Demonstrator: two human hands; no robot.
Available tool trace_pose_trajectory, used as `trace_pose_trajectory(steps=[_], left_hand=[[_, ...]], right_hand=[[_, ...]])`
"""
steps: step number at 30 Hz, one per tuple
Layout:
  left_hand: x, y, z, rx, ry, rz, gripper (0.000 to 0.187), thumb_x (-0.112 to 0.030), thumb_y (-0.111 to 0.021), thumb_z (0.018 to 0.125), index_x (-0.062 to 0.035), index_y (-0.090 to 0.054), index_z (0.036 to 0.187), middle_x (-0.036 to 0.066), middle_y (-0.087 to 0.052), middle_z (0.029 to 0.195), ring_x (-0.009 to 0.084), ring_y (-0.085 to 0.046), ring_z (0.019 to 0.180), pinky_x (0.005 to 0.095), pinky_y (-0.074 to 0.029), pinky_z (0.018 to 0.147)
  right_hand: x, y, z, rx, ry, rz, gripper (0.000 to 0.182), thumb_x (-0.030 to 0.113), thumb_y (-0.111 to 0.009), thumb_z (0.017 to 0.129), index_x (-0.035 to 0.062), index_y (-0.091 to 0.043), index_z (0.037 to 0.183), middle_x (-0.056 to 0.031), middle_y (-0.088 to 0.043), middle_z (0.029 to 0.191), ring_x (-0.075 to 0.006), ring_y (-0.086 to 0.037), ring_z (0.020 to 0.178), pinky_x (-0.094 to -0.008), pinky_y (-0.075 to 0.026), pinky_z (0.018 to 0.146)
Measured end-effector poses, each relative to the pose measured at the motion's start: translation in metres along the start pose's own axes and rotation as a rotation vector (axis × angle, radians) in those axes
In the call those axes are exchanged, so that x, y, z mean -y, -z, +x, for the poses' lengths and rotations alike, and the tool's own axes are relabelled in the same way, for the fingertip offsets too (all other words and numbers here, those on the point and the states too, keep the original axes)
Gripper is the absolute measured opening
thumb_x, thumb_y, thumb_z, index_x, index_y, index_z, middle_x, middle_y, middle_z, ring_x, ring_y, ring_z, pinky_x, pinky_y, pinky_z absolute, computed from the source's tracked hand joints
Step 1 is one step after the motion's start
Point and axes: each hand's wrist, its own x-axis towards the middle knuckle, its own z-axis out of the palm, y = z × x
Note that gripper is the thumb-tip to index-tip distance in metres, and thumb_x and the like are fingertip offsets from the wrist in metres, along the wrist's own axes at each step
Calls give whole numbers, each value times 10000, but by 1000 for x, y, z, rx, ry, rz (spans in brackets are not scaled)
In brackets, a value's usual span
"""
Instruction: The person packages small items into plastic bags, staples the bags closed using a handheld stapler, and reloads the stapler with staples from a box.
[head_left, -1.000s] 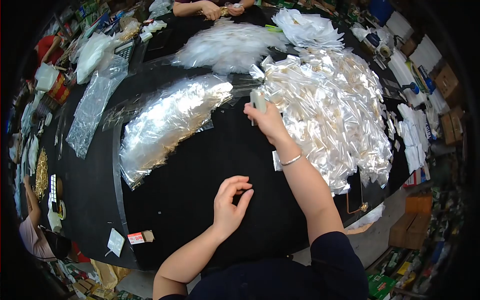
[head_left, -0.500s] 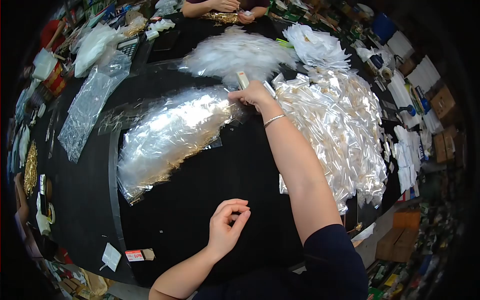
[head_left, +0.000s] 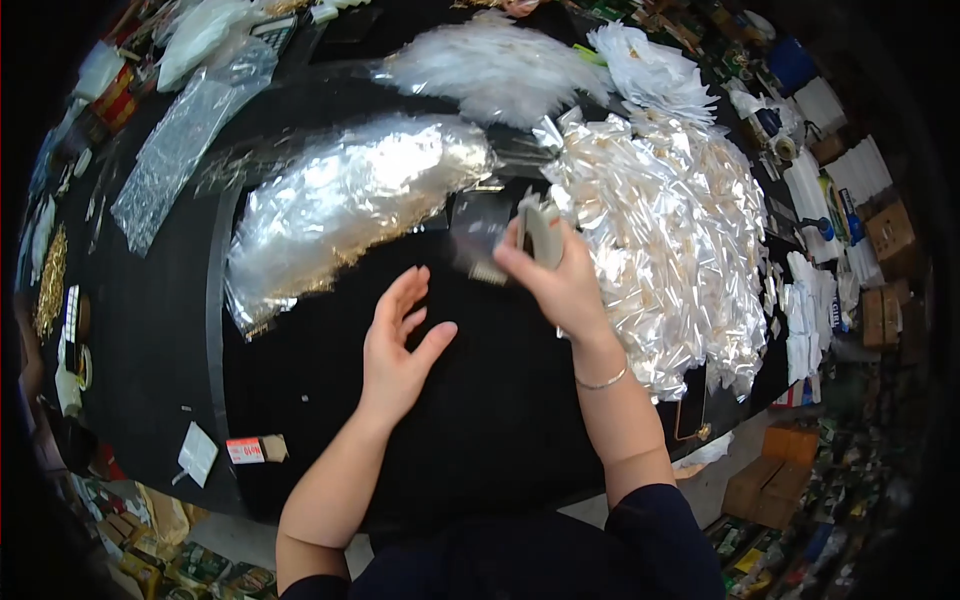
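Observation:
My right hand [head_left: 572, 285] is closed around a pale grey stapler [head_left: 542, 235]. By its thumb a small clear plastic bag [head_left: 480, 225] with a gold lower edge is smeared by motion; I cannot tell if the fingers pinch it. My left hand [head_left: 398, 355] hovers over the black table with fingers apart and holds nothing. Ahead of it lies a long overlapping row of clear bags [head_left: 345, 205] with gold pieces along the near edge. To the right of my right hand spreads a big heap of shiny filled bags [head_left: 680, 250].
At the back a fan of clear bags [head_left: 500, 70] lies beside white bags [head_left: 655, 75]. A large plastic sheet [head_left: 190, 145] is at the left. Near the front left sit a red-and-white staple box [head_left: 257, 449] and a white tag [head_left: 198, 455]. A phone [head_left: 691, 410] rests near the right edge.
My right hand has drawn back from the far end of the bag row toward me, with the stapler and a bag beside it. My left hand has risen forward and opened. The view has tilted down.

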Motion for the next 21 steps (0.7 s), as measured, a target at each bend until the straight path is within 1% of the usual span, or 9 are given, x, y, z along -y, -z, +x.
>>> trace_pose_trajectory(steps=[1,2,5,10,13,14,17,18,21], left_hand=[[0,1,1,-33,-15,-14,397,-16,-700,880,23,-569,1253,113,-649,1201,147,-654,956,228,-509,862],[0,5,2,-43,-6,-10,397,-16,-700,880,23,-569,1253,113,-649,1201,147,-654,956,228,-509,862],[2,23,5,199,256,-69,355,-6,-699,883,38,-581,1215,111,-675,1097,148,-665,960,233,-525,842],[7,21,2,166,223,4,251,-7,-666,910,34,-596,1148,102,-673,1034,141,-666,966,232,-537,805],[6,22,3,100,243,-59,155,-21,-661,922,20,-603,1060,90,-675,990,137,-677,926,230,-536,770],[6,22,4,101,244,-58,155,-21,-661,922,20,-603,1060,90,-675,990,137,-677,926,230,-536,770],[4,21,5,49,207,-146,100,-23,-649,932,15,-600,1011,99,-672,993,137,-677,918,230,-532,741],[5,21,5,49,211,-144,100,-23,-649,932,15,-600,1011,99,-672,993,137,-677,918,230,-532,741],[6,19,7,38,213,-130,254,3,-677,902,45,-557,1122,105,-670,974,148,-686,900,243,-549,804]], right_hand=[[-1,-5,-14,73,-80,93,274,90,-748,836,15,-592,1048,-40,-663,907,-110,-614,839,-274,-504,775],[-5,-10,-26,83,-89,96,274,90,-748,836,15,-592,1048,-40,-663,907,-110,-614,839,-274,-504,775],[-25,-22,-50,133,-226,185,265,94,-742,839,12,-587,1038,-46,-665,914,-101,-617,837,-277,-507,755],[-29,-21,-48,120,-181,143,258,87,-732,846,4,-584,1040,-45,-669,903,-109,-624,856,-276,-513,775],[-26,-20,-51,147,-212,98,238,39,-726,848,11,-581,1035,-50,-673,892,-108,-623,860,-277,-508,809],[-27,-20,-51,146,-213,99,238,39,-726,848,11,-581,1035,-50,-673,892,-108,-623,860,-277,-508,809],[-31,-21,-50,73,-225,139,256,10,-706,849,1,-568,1065,-63,-680,913,-134,-649,900,-289,-514,834],[-33,-21,-50,73,-229,141,256,10,-706,849,1,-568,1065,-63,-680,913,-134,-649,900,-289,-514,834],[-36,-21,-49,81,-225,246,297,-18,-676,854,-14,-541,1118,-98,-680,981,-181,-669,953,-319,-523,882]])
